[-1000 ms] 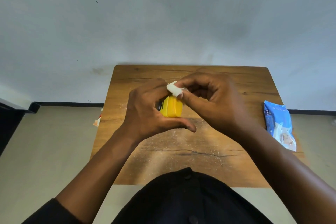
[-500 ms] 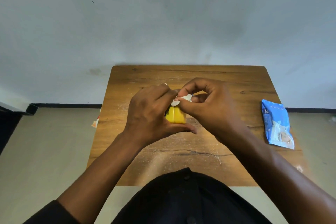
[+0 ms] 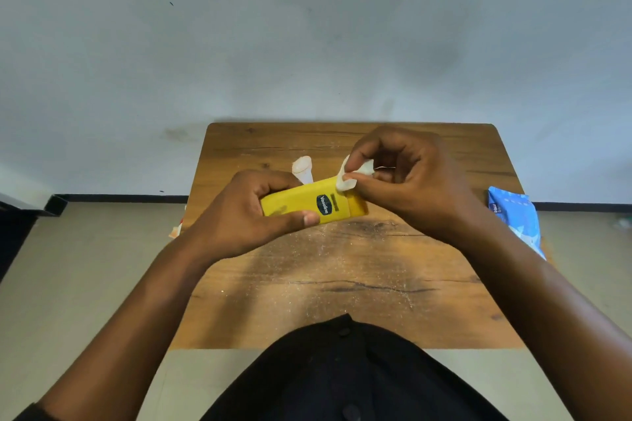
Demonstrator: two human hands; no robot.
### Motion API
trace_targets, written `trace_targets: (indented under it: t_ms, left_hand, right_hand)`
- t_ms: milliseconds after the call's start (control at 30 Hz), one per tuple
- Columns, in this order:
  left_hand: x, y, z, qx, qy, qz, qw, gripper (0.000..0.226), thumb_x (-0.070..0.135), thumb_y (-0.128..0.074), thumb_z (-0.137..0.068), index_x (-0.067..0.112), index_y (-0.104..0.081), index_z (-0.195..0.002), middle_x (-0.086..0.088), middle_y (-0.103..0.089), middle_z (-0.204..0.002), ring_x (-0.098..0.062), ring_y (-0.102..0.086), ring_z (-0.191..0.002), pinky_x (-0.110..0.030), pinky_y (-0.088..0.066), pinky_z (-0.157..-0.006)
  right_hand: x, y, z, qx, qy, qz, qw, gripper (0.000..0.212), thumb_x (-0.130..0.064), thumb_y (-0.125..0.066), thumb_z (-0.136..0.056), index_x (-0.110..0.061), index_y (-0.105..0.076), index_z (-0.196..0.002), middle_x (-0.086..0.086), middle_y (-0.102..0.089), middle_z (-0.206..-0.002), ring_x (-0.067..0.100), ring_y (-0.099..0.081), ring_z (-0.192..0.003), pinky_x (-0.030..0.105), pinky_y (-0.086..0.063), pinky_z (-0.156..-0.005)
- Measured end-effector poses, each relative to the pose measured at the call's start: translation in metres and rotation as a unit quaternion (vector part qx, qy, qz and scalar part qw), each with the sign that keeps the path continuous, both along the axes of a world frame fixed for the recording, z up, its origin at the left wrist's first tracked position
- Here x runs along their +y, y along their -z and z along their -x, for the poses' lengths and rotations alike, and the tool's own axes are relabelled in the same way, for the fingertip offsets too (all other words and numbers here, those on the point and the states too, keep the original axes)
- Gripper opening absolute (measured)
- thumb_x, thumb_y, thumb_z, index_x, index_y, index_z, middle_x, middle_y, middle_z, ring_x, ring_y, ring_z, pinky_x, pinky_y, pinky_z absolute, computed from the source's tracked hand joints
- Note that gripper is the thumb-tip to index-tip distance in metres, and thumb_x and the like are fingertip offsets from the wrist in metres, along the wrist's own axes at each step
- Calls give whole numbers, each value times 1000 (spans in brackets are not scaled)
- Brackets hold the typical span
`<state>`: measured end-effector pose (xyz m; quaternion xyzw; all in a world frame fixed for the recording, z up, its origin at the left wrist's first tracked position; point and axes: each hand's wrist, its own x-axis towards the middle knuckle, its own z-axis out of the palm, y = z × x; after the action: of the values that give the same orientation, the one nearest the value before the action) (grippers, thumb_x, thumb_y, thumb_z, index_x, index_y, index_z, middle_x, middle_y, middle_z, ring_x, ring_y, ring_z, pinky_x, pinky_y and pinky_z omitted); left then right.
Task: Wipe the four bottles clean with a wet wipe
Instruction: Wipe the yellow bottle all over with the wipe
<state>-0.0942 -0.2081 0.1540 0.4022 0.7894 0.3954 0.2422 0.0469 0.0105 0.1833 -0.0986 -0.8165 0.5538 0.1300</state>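
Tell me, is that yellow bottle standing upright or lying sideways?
Sideways. The left hand grips the yellow bottle above the table, its label text running nearly vertically and its cap end pointing right.

Table (image 3: 342, 284): wood-grain top, matt, w/ pale gritty specks and one dark crack line. Yellow bottle (image 3: 307, 203): smooth plastic, slight sheen, dark printed label. Wet wipe (image 3: 347, 179): white, soft, crumpled cloth-like sheet. Wipe pack (image 3: 516, 215): blue glossy plastic film.

Pretty soft, even daylight, no harsh glare. Faint arm shadows fall on the table (image 3: 342, 284). Wide-angle lens bends the edges, and everything's slightly soft.
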Motion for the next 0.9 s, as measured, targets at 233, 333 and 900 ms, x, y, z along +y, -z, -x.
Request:
trace_targets:
  t_ms: [233,333,900]
  left_hand:
    - [5,11,-9,129,-41,32,990,42,61,-75,-80,31,-78,-108,14,-74,-99,-9,-67,-86,-28,-49,-67]
    - [2,16,-6,93,-48,15,994,30,56,-81,-83,33,-78,-102,16,-73,-88,-10,-66,-79,-35,-51,-61]
    - [17,32,-21,-352,-200,-158,901,35,36,-59,-103,14,-73,-125,-19,-75,-118,-27,-68,-100,-42,-57,-83]
  right_hand:
    - [0,7,11,-102,36,-18,994,11,-17,-84,-85,-25,-79,-91,-2,-77,-94,20,-67,-81,44,-61,-75]
    - [-3,2,10,-81,-15,-35,996,10,-19,-84,-87,-25,-79,-94,-9,-76,-95,14,-69,-87,40,-62,-79]
    - [0,12,14,3,169,90,982,8,-17,-80,-92,-24,-80,-93,2,-81,-92,32,-76,-87,51,-65,-79]
